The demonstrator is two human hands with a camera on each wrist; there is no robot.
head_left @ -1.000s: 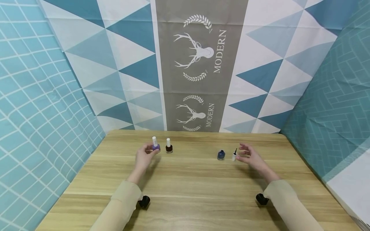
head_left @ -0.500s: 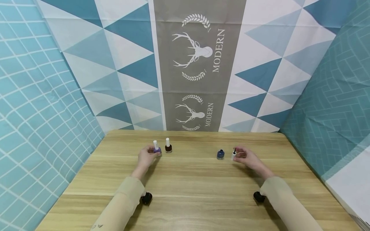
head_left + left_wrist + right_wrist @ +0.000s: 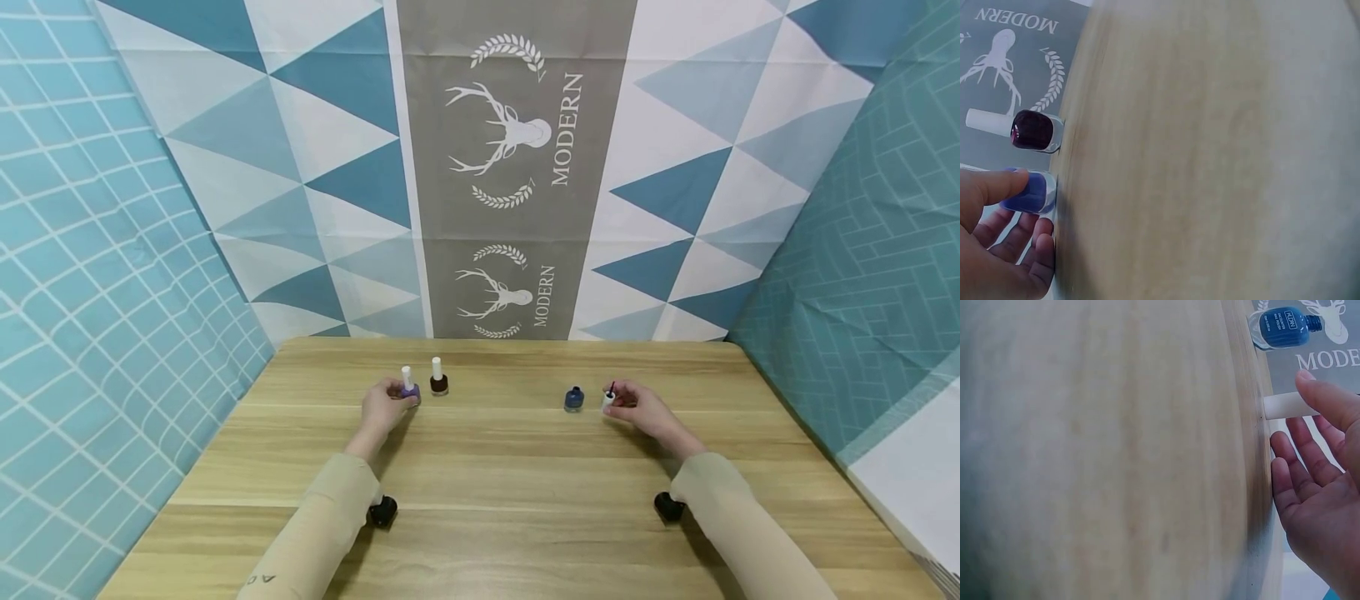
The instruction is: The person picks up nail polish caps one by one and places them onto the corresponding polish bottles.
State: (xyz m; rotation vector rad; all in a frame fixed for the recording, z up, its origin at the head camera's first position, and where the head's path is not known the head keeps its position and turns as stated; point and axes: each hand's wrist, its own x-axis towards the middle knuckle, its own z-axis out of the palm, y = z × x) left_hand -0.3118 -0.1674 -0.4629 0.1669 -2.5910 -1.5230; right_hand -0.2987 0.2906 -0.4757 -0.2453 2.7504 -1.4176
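My left hand (image 3: 382, 407) pinches a purple nail polish bottle (image 3: 410, 393) with a white cap, its thumb across the front of the glass. In the left wrist view, the bottle's base (image 3: 1051, 192) is at the tabletop. Just to its right stands a dark nail polish bottle (image 3: 438, 384), capped in white. Over on the right, my right hand (image 3: 643, 411) pinches a white brush cap (image 3: 608, 402) that stands upside down on the table, dark brush pointing up. Left of that cap is an uncapped blue nail polish bottle (image 3: 573, 401), its neck exposed and its label (image 3: 1284, 320) facing the right wrist camera.
The wooden table (image 3: 480, 475) ends at a patterned backdrop (image 3: 495, 208). Tile-print cloths hang at the left (image 3: 112, 250) and right (image 3: 862, 250). Black wrist devices (image 3: 383, 511) sit under both sleeves.
My left hand has come slightly down and nearer with the purple bottle. My right hand's fingers, earlier spread beside the white brush cap, have closed on it.
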